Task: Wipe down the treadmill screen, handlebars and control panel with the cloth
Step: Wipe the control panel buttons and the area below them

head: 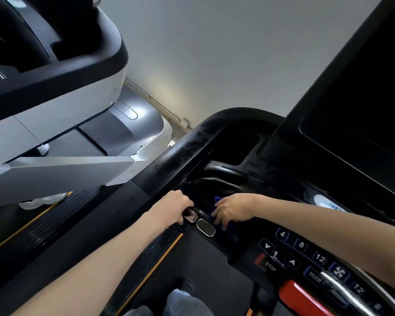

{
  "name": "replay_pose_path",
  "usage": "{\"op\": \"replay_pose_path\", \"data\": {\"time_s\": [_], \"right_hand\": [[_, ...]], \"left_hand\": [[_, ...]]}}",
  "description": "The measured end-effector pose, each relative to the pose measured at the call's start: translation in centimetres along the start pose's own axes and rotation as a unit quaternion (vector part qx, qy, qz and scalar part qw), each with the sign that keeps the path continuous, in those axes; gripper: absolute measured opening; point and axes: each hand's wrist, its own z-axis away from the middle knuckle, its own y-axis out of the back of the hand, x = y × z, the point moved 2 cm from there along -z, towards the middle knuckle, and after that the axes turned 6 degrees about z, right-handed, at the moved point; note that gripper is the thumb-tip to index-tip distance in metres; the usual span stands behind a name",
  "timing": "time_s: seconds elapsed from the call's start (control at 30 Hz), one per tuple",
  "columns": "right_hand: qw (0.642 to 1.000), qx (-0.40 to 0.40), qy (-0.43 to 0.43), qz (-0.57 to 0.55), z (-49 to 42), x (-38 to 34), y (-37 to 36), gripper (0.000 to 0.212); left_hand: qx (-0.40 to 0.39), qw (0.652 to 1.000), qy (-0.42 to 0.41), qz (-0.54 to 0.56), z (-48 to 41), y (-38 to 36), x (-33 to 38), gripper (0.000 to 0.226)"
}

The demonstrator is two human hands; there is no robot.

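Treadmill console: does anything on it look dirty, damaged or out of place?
Yes. The glossy black console rim carries grey smeary streaks, left of the dark recess, like dust or drying wipe marks. Nothing looks broken or spilled. The right hand holds the blue cloth nearby.

Plain pale wall; neighbouring silver treadmill at left.
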Motion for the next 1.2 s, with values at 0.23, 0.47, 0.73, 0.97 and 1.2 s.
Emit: {"op": "replay_pose_path", "data": {"time_s": [0.23,0.47,0.73,0.97,1.2], "right_hand": [[0.997,0.047,-0.045,-0.042,1.6,-0.4,-0.1,0.035],[0.984,-0.002,-0.122,-0.132,2.8,-0.1,0.4,0.042],[0.970,0.118,-0.185,-0.108,6.5,1.5,2.6,0.047],[0.910,0.219,-0.341,-0.086,3.8,-1.0,1.8,0.064],[0.813,0.270,-0.493,-0.152,-2.4,-0.6,5.0,0.053]], "left_hand": [[-0.006,1.000,0.002,0.012,-0.1,0.0,-0.3,0.031],[-0.006,1.000,0.015,0.012,0.3,0.1,0.1,0.032],[-0.035,0.999,0.026,-0.007,0.4,0.7,0.8,0.036],[-0.084,0.995,0.032,0.043,-0.1,2.8,1.5,0.046],[-0.036,0.997,0.065,0.034,-0.5,3.6,1.9,0.040]]}}
